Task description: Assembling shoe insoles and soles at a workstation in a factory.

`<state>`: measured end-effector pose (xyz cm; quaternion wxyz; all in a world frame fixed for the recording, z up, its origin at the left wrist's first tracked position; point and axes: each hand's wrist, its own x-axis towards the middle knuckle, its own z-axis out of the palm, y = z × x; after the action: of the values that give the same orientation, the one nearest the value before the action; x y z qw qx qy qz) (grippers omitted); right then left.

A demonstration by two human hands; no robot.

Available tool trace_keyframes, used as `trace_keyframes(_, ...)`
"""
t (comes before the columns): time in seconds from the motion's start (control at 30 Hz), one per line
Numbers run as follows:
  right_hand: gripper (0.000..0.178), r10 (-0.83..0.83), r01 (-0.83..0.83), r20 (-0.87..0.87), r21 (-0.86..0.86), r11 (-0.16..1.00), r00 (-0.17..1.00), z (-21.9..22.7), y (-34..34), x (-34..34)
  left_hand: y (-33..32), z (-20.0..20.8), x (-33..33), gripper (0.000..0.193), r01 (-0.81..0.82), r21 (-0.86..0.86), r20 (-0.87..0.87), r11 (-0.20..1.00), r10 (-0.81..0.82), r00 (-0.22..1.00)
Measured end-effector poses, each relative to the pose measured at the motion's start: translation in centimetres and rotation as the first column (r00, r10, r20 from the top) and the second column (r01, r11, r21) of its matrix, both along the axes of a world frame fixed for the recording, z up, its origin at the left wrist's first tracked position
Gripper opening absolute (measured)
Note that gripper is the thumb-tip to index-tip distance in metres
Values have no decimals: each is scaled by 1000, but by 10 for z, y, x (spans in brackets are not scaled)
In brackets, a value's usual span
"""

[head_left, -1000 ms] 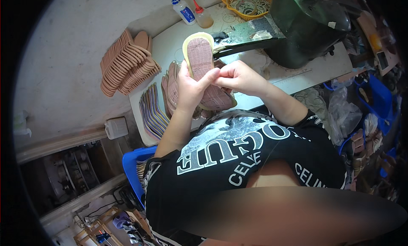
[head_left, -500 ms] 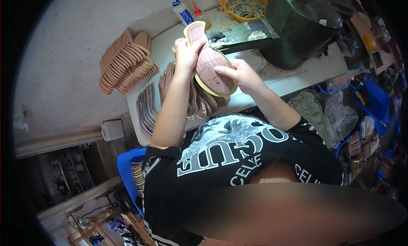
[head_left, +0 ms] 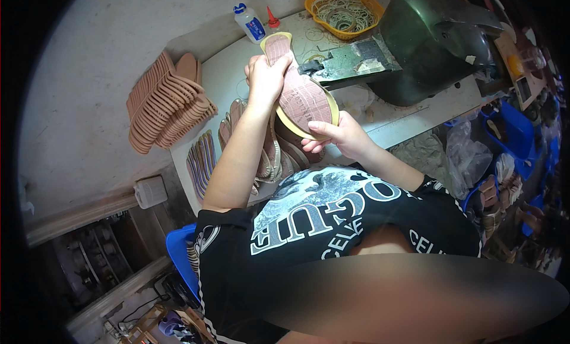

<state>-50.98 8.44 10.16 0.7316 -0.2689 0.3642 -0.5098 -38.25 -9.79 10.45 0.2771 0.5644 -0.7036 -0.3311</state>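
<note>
Insole (head_left: 304,103), pink-faced with a pale yellow border, is held up over the white table (head_left: 221,85), its narrow end pointing away from you and its broad end tilted toward your body. Your left hand (head_left: 267,79) is wrapped around it near the narrow end, thumb across the pink face. Your right hand (head_left: 338,133) holds the rim of the broad end, thumb on top and fingers curled beneath.

What has changed is your right grip: a second ago it was pinching at the middle, close to your left hand; then it moved to the side of the broad part, and now it sits at the very end. That seems to leave the whole face uncovered between your hands and the piece steadied from both ends, which suits looking over or working the border.

Beside it is the green machine arm (head_left: 350,62); whether they touch, you cannot tell from this angle. More pink soles (head_left: 270,160) lie below your left forearm, with striped pieces (head_left: 200,160) farther left.
</note>
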Motion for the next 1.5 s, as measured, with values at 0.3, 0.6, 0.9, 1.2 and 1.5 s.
trace_keyframes(0.3, 28, -196, 192, 82, 57, 980, 977, 9, -17, 25, -17, -3, 1, 75, -72, -361, -71, 930, 49, 996)
trace_keyframes(0.6, 30, -237, 234, 54, 58, 971, 970, 17, -40, 26, -57, 65, 12, 44, 792, 384, 103, 475, -874, 474)
trace_keyframes(0.9, 40, -245, 241, 19, 134, 961, 969, 26, -48, 27, -65, 56, 26, 39, 798, 432, -80, 421, -863, 499)
trace_keyframes(1.2, 41, -232, 220, 76, 140, 965, 970, 25, -50, 23, -33, 60, 44, 32, 608, 499, -98, 618, -657, 748)
trace_keyframes(1.5, 38, -183, 177, 49, 110, 978, 982, 23, -50, 17, 0, 46, 57, 40, 436, 504, -145, 745, -425, 894)
